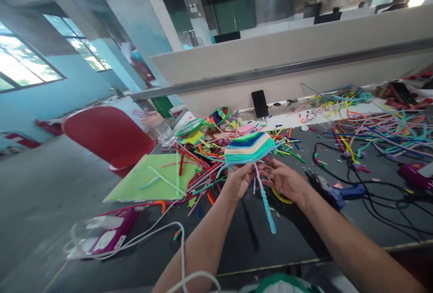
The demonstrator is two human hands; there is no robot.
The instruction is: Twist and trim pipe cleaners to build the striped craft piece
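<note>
Head view, striped panel (250,149) above left hand (241,181); right hand (286,180) alongside

Chair (108,135) left of table (284,250); phone (260,104) before partition (287,44); glue gun (350,191) right.

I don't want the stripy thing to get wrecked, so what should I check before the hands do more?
1. Striped piece held up: ok, the left hand holds its lower edge.
2. Right hand gripping too: cannot tell, its fingertips are blurred.
3. Stick firmly joined: cannot tell.
4. Glue gun put down: ok, on the table.
5. Glue gun cool: cannot tell.
6. Loose pipe cleaners tidied: not ok, scattered.
</note>
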